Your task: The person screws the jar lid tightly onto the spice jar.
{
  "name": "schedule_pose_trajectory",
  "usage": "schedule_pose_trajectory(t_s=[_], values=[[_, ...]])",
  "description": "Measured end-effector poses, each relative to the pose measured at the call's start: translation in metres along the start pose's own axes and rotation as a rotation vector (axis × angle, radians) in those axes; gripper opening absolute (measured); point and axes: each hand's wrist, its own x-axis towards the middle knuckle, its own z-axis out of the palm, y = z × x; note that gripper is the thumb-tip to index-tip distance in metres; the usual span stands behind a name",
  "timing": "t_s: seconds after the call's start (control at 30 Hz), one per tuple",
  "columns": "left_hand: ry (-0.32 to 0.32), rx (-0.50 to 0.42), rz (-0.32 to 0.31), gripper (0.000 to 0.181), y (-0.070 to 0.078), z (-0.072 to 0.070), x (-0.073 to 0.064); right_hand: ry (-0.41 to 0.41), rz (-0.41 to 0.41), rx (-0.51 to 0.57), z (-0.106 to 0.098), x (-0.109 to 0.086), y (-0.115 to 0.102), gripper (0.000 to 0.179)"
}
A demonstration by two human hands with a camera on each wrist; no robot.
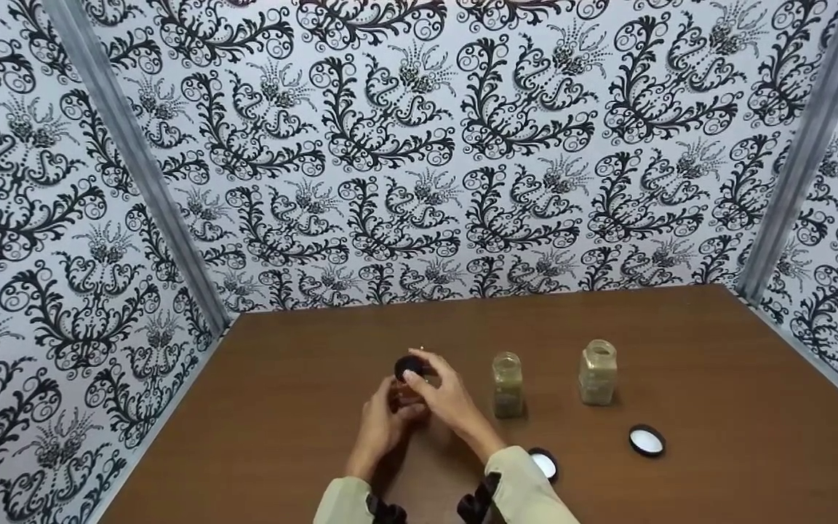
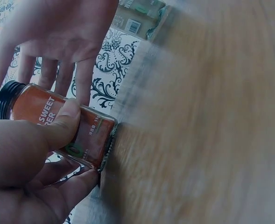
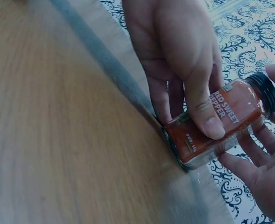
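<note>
One red jar (image 2: 94, 135), its cap (image 1: 409, 367) on, is clamped in the left hand (image 1: 381, 422), while the right hand (image 1: 448, 397) is held with fingers apart around the cap, contact being impossible to confirm. At three o'clock from it, the green jar (image 1: 508, 387) and, farther out, the pale jar (image 1: 598, 375) are already uncapped, the near lid (image 1: 544, 464) and far lid (image 1: 647, 441) laid at each one's five o'clock; only the red jar is apparently left unopened.

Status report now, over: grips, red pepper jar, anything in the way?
Left grip holds red pepper jar, black lid on. Right grip at the lid, contact unclear. Two open jars off to the right; one loose lid beside right sleeve.
</note>
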Motion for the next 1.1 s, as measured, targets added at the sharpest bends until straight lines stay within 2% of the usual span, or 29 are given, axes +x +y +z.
schedule_pose_trajectory(t_s=[0.2,0.37,0.5,0.67,0.77,0.9,1.0,1.1], values=[[0.010,0.013,-0.003,0.047,0.002,0.000,-0.001,-0.012,0.002,-0.050,-0.002,0.002,0.001,0.041],[0.036,0.024,0.037,0.045,0.006,0.001,-0.001,0.005,-0.009,-0.085,0.000,0.003,0.003,0.041],[0.054,0.002,0.069,0.044,0.006,0.002,-0.002,0.022,0.006,-0.064,0.003,0.002,0.004,0.039],[0.073,0.026,0.061,0.042,0.007,0.005,-0.003,0.046,0.018,-0.046,0.006,0.000,0.002,0.037],[0.073,-0.009,0.055,0.041,0.006,0.007,-0.003,0.058,0.017,-0.034,0.008,-0.001,0.001,0.037],[0.059,-0.123,0.036,0.040,0.007,0.008,-0.003,0.080,0.001,-0.029,0.010,-0.001,0.000,0.037],[0.056,-0.152,0.035,0.041,0.007,0.007,-0.002,0.096,-0.015,-0.033,0.012,-0.001,0.000,0.037],[0.066,-0.086,0.041,0.042,0.007,0.007,-0.002,0.106,-0.016,-0.040,0.011,-0.002,-0.001,0.037]])
